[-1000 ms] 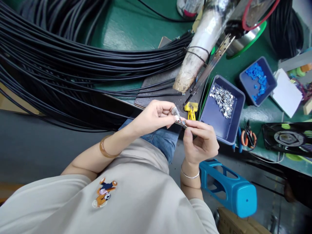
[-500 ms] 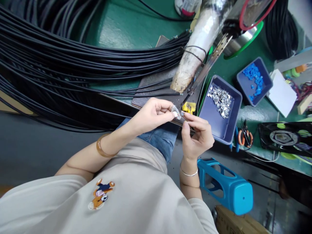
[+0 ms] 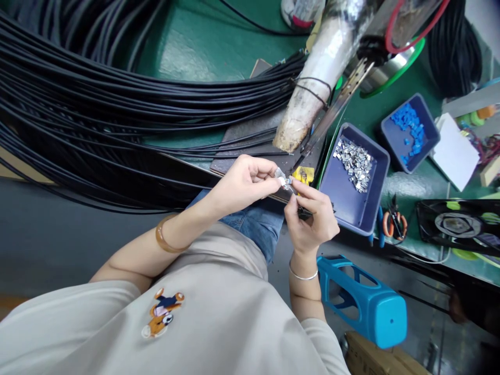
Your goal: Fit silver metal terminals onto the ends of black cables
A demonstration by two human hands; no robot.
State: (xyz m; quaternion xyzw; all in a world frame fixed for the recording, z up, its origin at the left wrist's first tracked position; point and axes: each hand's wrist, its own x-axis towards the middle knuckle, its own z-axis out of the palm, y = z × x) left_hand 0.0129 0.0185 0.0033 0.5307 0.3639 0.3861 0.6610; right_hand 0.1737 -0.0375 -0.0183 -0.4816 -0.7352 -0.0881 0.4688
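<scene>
Left hand: the left hand is closed, thumb and forefinger pinching a small clear-and-silver piece at the near edge of the table.
Right hand: the right hand is curled shut, its fingertips pressed on the same small piece from the other side; a thin dark cable end seems to run under this hand, though I cannot tell for sure.
Step in hand: by the look of it, a small metal clip is being fitted onto a cable end, with both hands meeting over it.
What comes next calls for: a fine, steady pinch and close alignment, since the piece is tiny and mostly hidden by the fingers.
Near tray: a blue-grey plastic tray at the near edge, just right of the hands, holds a loose heap of shiny metal clips.
Far tray: a smaller tray further right holds matte blue plastic bits.
Cables: a thick bundle of smooth black cables sweeps across the left side of the table.
Yellow tool: a small yellow tool lies just beyond the fingers.
</scene>
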